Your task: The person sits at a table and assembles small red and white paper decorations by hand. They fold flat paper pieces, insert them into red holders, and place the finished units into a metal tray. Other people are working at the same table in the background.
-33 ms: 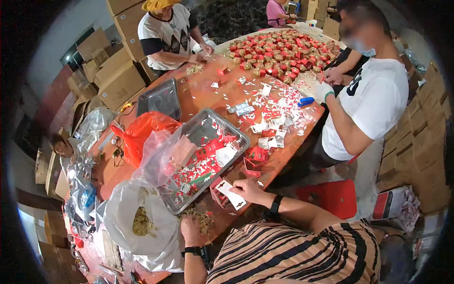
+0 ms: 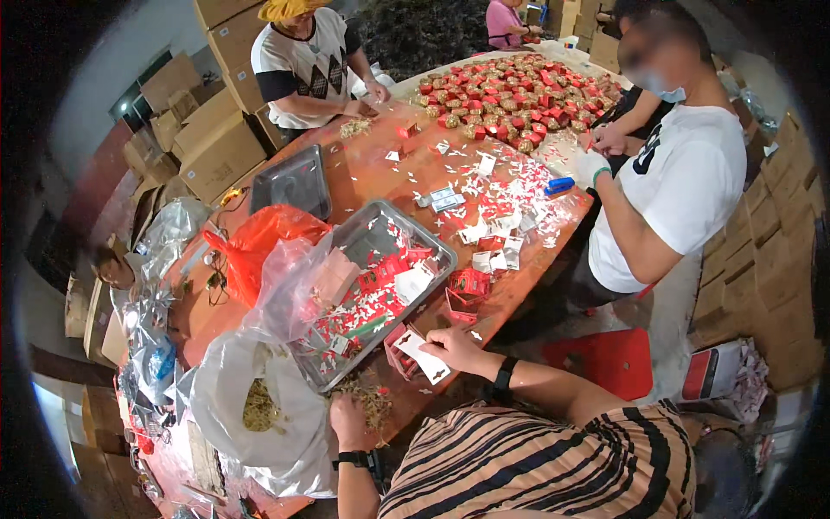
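Observation:
My right hand (image 2: 456, 349) is closed on a white card (image 2: 421, 356) with dark cut-outs at its ends, pinching its right edge. The card slants over a small open red box (image 2: 401, 363) at the table edge. My left hand (image 2: 347, 422) is down at a loose heap of yellowish straw-like filler (image 2: 375, 406), its fingers bent into the strands; their tips are partly hidden. Left of that hand, a white plastic bag (image 2: 216, 389) stands open with more filler inside. Another open red box (image 2: 461, 305) sits beyond my right hand.
A metal tray (image 2: 445, 251) holds red boxes and white-and-red scraps. Near it are an orange-red bag (image 2: 277, 238) and a dark empty tray (image 2: 294, 186). Finished-looking red-and-gold pieces (image 2: 519, 95) cover the far table. Co-workers stand across and at right; a red stool (image 2: 605, 359) is on the floor.

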The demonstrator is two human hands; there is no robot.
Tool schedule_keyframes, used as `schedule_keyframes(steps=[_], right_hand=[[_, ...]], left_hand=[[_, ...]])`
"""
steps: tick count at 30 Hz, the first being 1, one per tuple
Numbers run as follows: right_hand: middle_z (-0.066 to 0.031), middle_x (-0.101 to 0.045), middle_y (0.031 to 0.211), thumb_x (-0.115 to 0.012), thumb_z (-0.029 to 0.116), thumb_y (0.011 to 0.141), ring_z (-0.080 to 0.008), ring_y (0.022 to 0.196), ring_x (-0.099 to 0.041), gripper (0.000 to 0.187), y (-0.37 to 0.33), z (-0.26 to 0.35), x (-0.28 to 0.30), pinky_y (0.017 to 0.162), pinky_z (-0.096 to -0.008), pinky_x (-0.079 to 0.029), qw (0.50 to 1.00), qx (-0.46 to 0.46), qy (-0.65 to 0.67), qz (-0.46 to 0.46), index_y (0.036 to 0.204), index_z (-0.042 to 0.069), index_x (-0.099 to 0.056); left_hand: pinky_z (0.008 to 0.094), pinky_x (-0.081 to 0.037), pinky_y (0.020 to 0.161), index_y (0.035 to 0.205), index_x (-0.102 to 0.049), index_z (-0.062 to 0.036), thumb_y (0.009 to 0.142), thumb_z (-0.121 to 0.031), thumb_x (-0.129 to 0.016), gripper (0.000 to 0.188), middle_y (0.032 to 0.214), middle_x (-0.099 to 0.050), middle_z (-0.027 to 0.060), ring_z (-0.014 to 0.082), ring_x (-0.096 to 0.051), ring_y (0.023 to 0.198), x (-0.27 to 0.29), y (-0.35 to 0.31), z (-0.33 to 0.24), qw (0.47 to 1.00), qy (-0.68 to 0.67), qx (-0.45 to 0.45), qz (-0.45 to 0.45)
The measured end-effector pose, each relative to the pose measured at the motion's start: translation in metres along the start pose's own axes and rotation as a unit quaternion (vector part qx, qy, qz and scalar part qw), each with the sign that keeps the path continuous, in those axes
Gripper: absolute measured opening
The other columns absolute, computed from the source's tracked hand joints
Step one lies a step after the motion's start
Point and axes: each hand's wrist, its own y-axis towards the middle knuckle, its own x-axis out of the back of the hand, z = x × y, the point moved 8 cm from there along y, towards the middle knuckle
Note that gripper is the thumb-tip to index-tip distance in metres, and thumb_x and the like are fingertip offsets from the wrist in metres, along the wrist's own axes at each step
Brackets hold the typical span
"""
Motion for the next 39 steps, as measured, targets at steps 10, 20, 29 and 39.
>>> schedule_keyframes(steps=[10,20,29,39], right_hand=[[-0.016,-0.048,0.06,-0.061,0.016,0.085,-0.0196,0.052,-0.045,0.024,-0.003,0.007,0.002,0.053,-0.0342,-0.038,0.999,0.031,-0.021,0.001,0.074,-0.003,-0.051],[-0.0084,-0.053,0.059,-0.062,0.016,0.085,-0.0113,0.055,-0.05,0.02,0.017,0.006,-0.031,0.051,-0.0316,-0.038,0.989,-0.035,0.036,0.137,0.077,-0.002,-0.057],[0.0029,-0.053,0.061,-0.06,0.015,0.087,-0.0029,0.057,-0.046,0.02,0.022,-0.004,-0.048,0.05,-0.0238,-0.037,0.969,-0.1,0.159,0.162,0.073,0.001,-0.057],[0.0051,-0.049,0.063,-0.058,0.013,0.088,-0.0024,0.058,-0.043,0.02,0.011,-0.013,-0.063,0.051,-0.0232,-0.035,0.956,-0.116,0.184,0.197,0.071,0.002,-0.055]], left_hand=[[0.0418,-0.045,0.063,0.074,-0.062,0.001,0.076,-0.012,-0.06,0.014,0.07,-0.06,0.0183,0.0364,-0.058,0.071,0.043,-0.005,-0.009,0.989,-0.101,0.082,-0.07],[0.0268,-0.042,0.055,0.084,-0.068,0.004,0.078,-0.013,-0.064,0.018,0.065,-0.063,0.0036,0.0094,-0.053,0.059,0.03,-0.001,0.031,0.907,-0.366,0.206,-0.042],[0.0301,-0.045,0.057,0.088,-0.068,-0.0015,0.079,-0.012,-0.062,0.015,0.067,-0.064,0.009,0.0167,-0.057,0.059,0.047,-0.002,0.029,0.937,-0.302,0.158,-0.074],[0.0412,-0.047,0.07,0.089,-0.063,-0.0034,0.078,-0.012,-0.062,0.015,0.081,-0.061,0.0155,0.0339,-0.059,0.077,0.06,-0.004,0.03,0.982,-0.04,0.135,-0.126]])
